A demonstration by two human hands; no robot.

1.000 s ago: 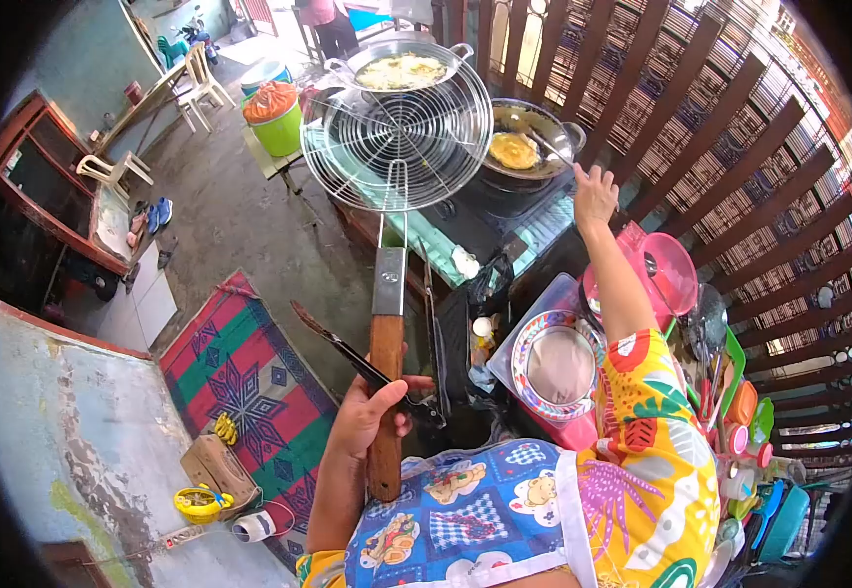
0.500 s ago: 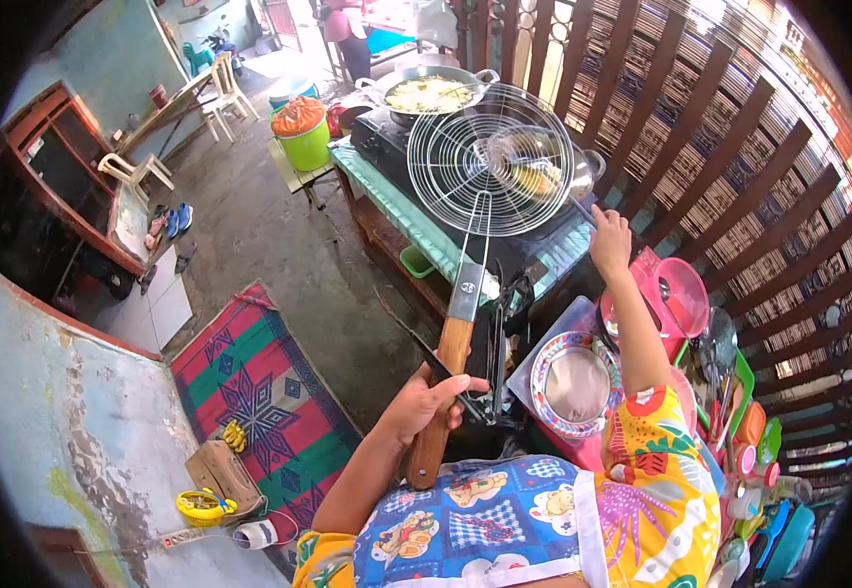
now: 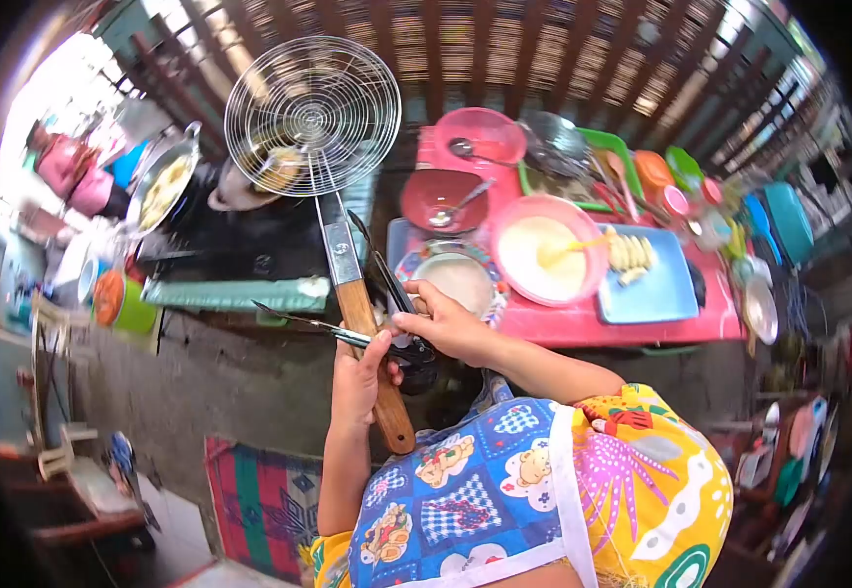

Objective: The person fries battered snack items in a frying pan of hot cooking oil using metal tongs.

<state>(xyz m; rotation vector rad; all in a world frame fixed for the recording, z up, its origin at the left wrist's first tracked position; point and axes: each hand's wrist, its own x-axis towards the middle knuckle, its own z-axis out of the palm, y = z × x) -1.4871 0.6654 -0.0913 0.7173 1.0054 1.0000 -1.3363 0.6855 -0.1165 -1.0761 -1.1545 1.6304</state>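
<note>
My left hand is closed round the wooden handle of a wire skimmer, whose round spiral basket is raised beyond the stove's front edge. A dark V-shaped tool, apparently a pair of tongs, crosses the handle; one arm passes under my left thumb and points left. My right hand is closed at the other arm, close beside my left hand. The joint of the tongs is partly hidden by the fingers. Behind the basket, a pan on the stove is partly covered by the wires.
On the black stove, a wok holds frying food. The pink table carries a bowl of pale batter, a blue tray with peeled pale pieces, a patterned plate and a red bowl. Another person is at far left.
My right hand has left the stove side and come to the tongs beside my left hand. My view has turned right, bringing the batter bowl and blue tray into sight. The skimmer stays in my left hand.
</note>
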